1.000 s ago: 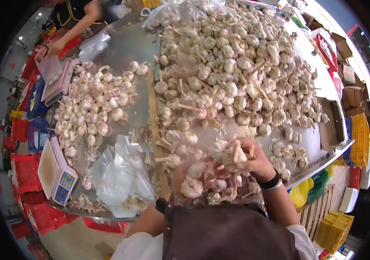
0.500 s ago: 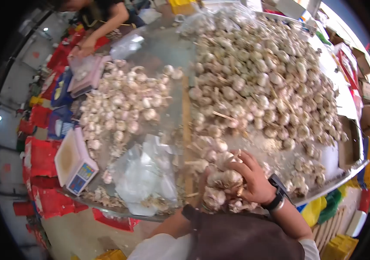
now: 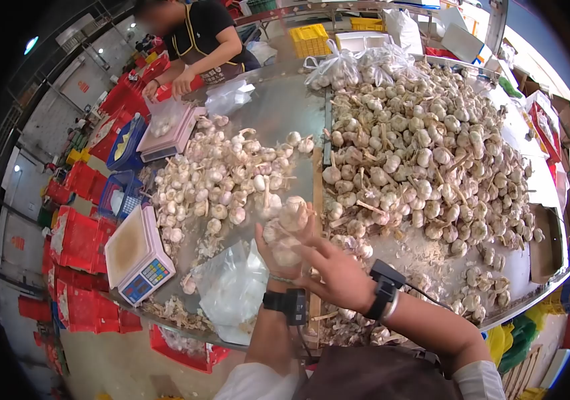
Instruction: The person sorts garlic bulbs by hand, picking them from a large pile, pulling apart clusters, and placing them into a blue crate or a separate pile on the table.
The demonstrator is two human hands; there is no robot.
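Several garlic bulbs [image 3: 282,235] are gathered between my two hands, above the divider of the metal table. My left hand [image 3: 277,268] cups them from the left and below. From the right, my right hand [image 3: 339,272] closes against the same bulbs, its fingertips partly blurred. Beyond my hands on the left lies a smaller heap of cleaner garlic [image 3: 208,177]. A large pile of garlic with stems [image 3: 425,147] covers the right side. Clear plastic bags [image 3: 228,290] lie just left of my left wrist.
A digital scale [image 3: 139,257] stands at the near left edge. A second scale [image 3: 170,133] holds a bag, with a co-worker [image 3: 208,47] behind it. A wooden strip [image 3: 317,187] divides the table. Red crates [image 3: 81,240] stand left; filled bags [image 3: 358,65] sit at the back.
My hands have lifted garlic bulbs from the near right side and moved left and forward to the divider. The view has tilted up, showing more of the co-worker, whose hands are now together at the bag.
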